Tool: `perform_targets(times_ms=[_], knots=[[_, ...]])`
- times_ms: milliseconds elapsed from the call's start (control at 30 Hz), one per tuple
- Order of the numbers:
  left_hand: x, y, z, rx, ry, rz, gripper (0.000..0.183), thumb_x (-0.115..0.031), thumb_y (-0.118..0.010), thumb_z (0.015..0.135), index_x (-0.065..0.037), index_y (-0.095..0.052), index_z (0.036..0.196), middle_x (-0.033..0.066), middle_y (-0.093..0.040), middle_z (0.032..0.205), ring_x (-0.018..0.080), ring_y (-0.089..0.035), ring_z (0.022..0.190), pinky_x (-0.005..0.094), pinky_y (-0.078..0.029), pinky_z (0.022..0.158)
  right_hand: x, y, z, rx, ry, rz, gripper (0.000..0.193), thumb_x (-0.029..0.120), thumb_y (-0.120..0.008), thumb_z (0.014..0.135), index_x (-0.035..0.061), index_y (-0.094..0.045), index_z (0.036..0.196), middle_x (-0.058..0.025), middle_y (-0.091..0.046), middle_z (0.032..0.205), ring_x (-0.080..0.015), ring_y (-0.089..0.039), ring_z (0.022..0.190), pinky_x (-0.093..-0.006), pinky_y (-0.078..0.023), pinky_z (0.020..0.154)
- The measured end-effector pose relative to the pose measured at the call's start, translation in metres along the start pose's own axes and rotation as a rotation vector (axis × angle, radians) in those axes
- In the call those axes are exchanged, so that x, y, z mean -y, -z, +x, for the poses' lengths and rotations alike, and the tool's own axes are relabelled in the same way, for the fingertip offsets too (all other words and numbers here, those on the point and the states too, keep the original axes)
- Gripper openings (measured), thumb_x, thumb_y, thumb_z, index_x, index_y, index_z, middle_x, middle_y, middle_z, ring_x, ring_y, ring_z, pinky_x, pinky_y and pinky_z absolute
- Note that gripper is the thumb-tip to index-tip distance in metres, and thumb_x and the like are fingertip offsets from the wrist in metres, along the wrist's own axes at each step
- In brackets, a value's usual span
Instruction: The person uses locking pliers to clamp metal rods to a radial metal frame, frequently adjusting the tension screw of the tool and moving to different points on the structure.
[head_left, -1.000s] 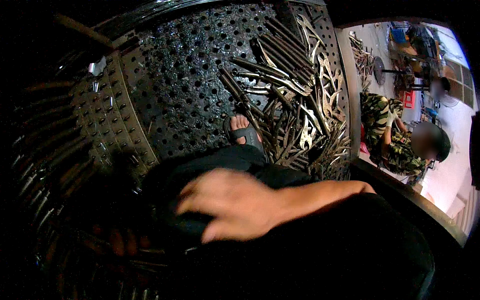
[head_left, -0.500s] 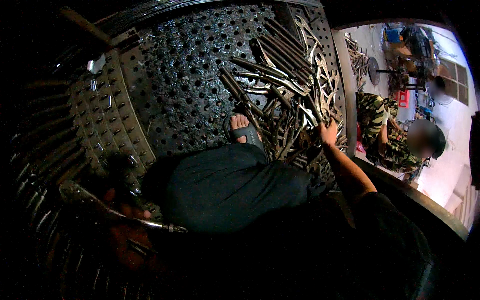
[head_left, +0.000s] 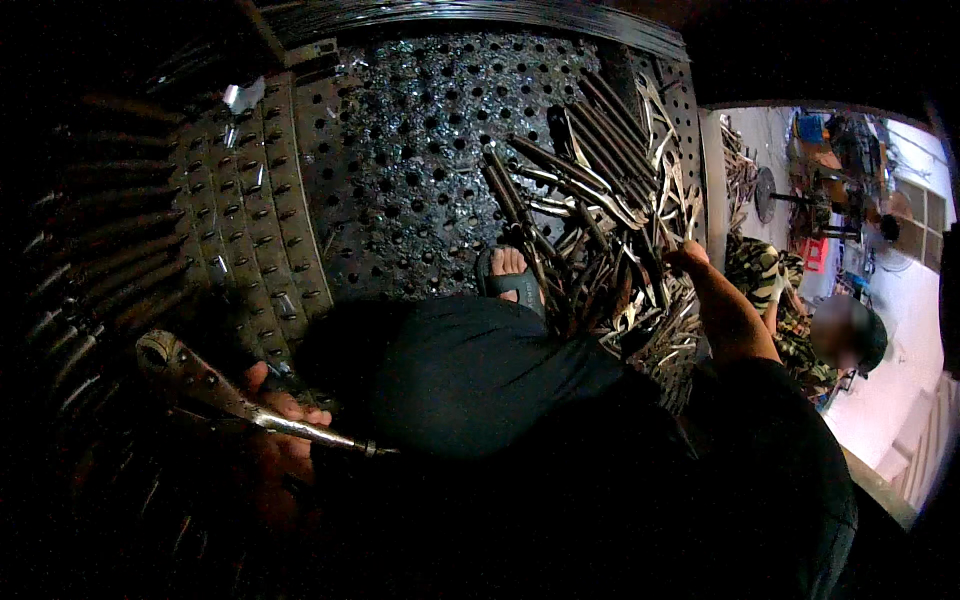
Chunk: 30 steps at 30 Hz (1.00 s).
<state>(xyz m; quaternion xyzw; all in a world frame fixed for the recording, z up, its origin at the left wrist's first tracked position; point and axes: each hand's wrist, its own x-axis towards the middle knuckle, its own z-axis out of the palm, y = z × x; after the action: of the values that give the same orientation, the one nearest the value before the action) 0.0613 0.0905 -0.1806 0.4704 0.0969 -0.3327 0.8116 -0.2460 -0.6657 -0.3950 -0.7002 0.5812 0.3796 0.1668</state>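
At the lower left, in deep shadow, my left hand (head_left: 285, 425) is closed round a long shiny metal tool (head_left: 225, 395). The tool has a rounded eye at its far left end and a slim shaft running right; its exact kind is unclear. My right arm stretches out to the right edge of a heap of metal parts (head_left: 600, 270), a jumble of dark rods and bright forked or curved pieces. There my right hand (head_left: 690, 257) has its fingers bent and drawn together among the pieces; whatever they grip is too small to make out.
My sandalled foot (head_left: 512, 275) stands beside the heap on a dark perforated metal floor (head_left: 400, 170). To the left is a studded curved panel (head_left: 240, 200) with rows of rods beyond. Past the opening at right, a person in camouflage clothing (head_left: 755, 270) sits near a standing fan.
The whole view has shifted, so the scene lies further right and lower. My left hand has come up with the metal tool into better light. My right hand remains at the heap's right side.
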Motion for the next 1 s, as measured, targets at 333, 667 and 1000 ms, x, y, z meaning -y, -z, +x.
perform_targets(times_ms=[333,667,1000], knots=[[-0.007,-0.075,0.012,-0.015,-0.004,0.114,0.081,-0.025,-0.062,0.096,-0.006,-0.013,0.159,0.0116,-0.062,0.096,0.0232,-0.063,0.088,0.0436,-0.057,0.083,0.008,0.032,-0.193,0.434,0.237,1.135,0.032,0.048,-0.052,0.096,0.0163,-0.059,0.098,0.0023,-0.048,0.077,-0.0147,-0.043,0.061,-0.031,-0.034,0.057],[-0.025,-0.096,0.021,0.102,0.088,-0.082,0.078,-0.005,-0.058,0.088,-0.007,-0.022,0.157,0.0142,-0.06,0.112,0.0243,-0.06,0.097,0.0409,-0.051,0.085,0.303,0.062,-0.383,1.166,1.102,0.703,0.066,0.032,-0.06,0.076,-0.0056,-0.055,0.13,-0.0207,-0.065,0.117,-0.0265,-0.062,0.093,-0.035,-0.048,0.083],[-0.013,-0.078,0.011,0.093,0.082,-0.08,0.025,-0.007,-0.062,0.094,-0.004,-0.056,0.118,0.0061,-0.061,0.105,0.0172,-0.062,0.097,0.0327,-0.051,0.087,0.397,0.033,-0.439,0.967,1.35,0.499,0.055,0.026,-0.067,0.08,-0.0028,-0.058,0.126,-0.0182,-0.064,0.111,-0.0205,-0.058,0.08,-0.034,-0.048,0.075]])
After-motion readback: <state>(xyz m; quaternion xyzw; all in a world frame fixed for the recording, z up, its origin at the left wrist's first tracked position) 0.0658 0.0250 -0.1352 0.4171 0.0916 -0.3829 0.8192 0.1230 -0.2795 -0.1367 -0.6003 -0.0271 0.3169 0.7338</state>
